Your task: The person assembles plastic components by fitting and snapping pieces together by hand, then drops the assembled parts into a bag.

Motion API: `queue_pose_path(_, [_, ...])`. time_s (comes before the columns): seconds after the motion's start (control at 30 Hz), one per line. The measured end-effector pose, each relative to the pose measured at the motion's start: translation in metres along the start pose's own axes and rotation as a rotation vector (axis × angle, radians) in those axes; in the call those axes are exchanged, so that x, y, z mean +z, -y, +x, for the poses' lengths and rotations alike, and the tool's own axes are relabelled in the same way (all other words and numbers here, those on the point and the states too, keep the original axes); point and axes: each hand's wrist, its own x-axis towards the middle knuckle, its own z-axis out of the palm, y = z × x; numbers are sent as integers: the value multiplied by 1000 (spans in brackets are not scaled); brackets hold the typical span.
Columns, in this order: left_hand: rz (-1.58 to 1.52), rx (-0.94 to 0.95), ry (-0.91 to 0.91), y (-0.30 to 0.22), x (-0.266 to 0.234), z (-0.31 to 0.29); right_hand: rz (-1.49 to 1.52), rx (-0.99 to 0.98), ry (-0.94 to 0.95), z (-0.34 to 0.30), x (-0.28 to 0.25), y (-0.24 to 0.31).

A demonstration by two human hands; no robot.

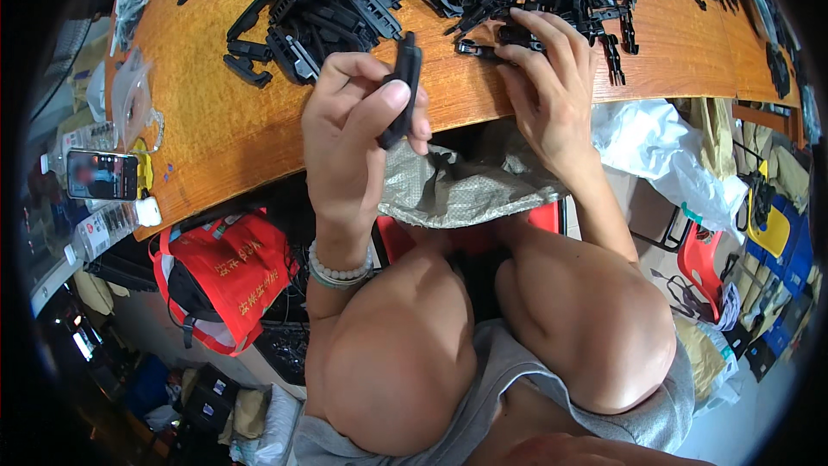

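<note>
My left hand (349,125), raised above the table's front edge, is closed on a long, narrow black plastic part (404,91). The thumb presses on its near face, and the piece stands nearly upright. My right hand (556,86) rests at the near side of the pile with its fingers apart. Its fingertips are over a small black part (477,49) and others beside it; whether they touch is hard to make out. Behind both hands lies a heap of black plastic parts (371,0), some long and slotted, others hooked.
The wooden table (207,138) curves in front of me. A woven sack (466,190) hangs below its edge, above my knees. At the left are a phone (102,174) and plastic bottles (103,229). A red bag (228,276) is below; clear plastic sheeting (660,147) lies right.
</note>
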Motion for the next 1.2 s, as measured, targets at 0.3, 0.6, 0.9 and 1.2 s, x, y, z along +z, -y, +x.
queue_pose_path(0.3, [29, -147, -103, 7, 4, 6, 500, 175, 48, 0, -18, 19])
queue_pose_path(0.6, [288, -174, 107, 15, 15, 7, 828, 332, 231, -1, -29, 27])
queue_pose_path(0.9, [834, 246, 192, 27, 17, -6, 777, 407, 75, -14, -17, 25])
queue_pose_path(1.2, [1028, 456, 318, 21, 11, -4, 522, 85, 123, 4, -25, 16])
